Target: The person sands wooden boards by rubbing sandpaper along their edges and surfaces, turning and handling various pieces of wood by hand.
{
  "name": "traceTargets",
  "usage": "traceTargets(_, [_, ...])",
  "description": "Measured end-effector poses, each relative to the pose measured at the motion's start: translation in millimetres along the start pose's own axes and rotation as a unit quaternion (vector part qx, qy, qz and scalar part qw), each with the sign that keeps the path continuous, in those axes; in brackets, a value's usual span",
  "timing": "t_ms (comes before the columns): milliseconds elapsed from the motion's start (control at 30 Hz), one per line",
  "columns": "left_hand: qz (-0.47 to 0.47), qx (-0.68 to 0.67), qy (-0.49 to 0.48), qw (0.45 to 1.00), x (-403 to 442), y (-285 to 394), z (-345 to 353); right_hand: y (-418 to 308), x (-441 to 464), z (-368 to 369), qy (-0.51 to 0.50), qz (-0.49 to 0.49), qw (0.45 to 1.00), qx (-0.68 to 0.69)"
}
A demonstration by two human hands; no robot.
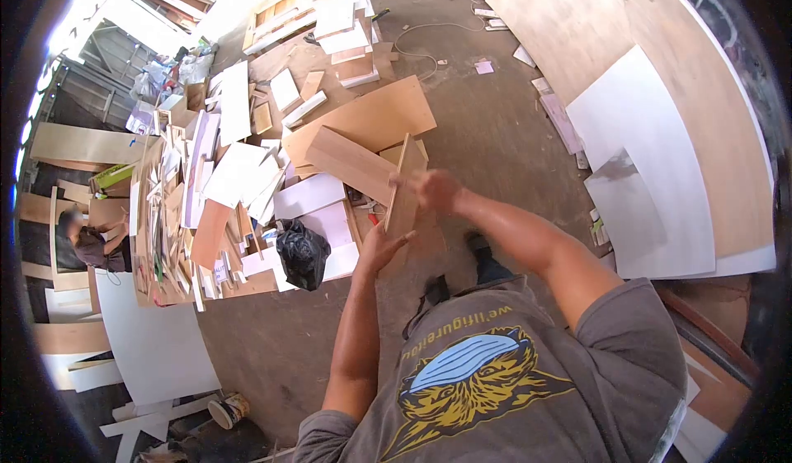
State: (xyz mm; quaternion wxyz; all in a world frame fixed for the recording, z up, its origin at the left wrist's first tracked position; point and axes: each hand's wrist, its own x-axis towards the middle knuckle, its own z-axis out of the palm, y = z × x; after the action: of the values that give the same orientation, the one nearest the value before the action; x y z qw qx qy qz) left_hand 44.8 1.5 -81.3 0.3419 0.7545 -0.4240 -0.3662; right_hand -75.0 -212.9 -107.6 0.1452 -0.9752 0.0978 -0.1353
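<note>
A narrow wooden board [402, 203] stands tilted in front of me, its long edge toward my chest. My left hand [384, 247] grips its lower end, with the thumb and fingers on opposite sides. My right hand [437, 192] is at the board's right side, near the middle of its length. Motion smears its fingers, so I cannot see whether they hold anything. Just beyond lie a brown wooden panel [351, 164] and a larger tan sheet [388, 116]. A black plastic bag [303, 254] rests to the left of my left hand.
Wood offcuts [169, 215] and white panels [235, 174] crowd the low work surface on the left. Large sheets [652, 158] lean at the right. Another person [103, 244] is at the far left. A bucket [228, 411] lies on the floor, lower left.
</note>
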Motion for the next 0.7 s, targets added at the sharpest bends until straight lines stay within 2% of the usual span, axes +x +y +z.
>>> traceTargets(67, [-0.024, 0.034, 0.025, 0.999, 5.9, -15.5, 1.2, 27.3, 23.1, -8.3, 0.055, 0.083, 0.994, 0.037])
traceTargets(167, [-0.061, 0.078, 0.042, 0.994, 10.9, -17.7, -0.5, 17.4, 35.3, -6.2, 0.033, 0.098, 0.994, 0.013])
traceTargets(267, [-0.097, 0.111, 0.045, 0.988, 10.3, -14.4, -0.9, -16.7, 18.5, -8.0, -0.061, -0.081, 0.994, -0.033])
traceTargets(367, [-0.093, 0.079, 0.053, 0.991, 6.6, -10.0, 2.0, 2.1, 22.2, -16.8, 0.0, -0.029, 1.0, 0.008])
traceTargets(467, [-0.072, 0.088, 0.067, 0.991, 4.9, -4.2, 2.7, 44.6, 51.5, -18.4, 0.104, 0.093, 0.987, 0.081])
traceTargets(567, [-0.073, 0.079, 0.079, 0.991, 7.0, -7.0, 4.1, 40.9, 57.9, -8.7, 0.081, 0.114, 0.988, 0.064])
traceTargets(667, [-0.069, 0.071, 0.069, 0.993, 7.2, -20.7, 3.3, 24.2, 43.3, -27.2, -0.018, 0.032, 0.999, 0.038])
traceTargets(700, [-0.073, 0.073, 0.073, 0.992, 7.8, -19.9, 3.5, 30.4, 46.6, -30.6, 0.009, 0.066, 0.996, 0.061])
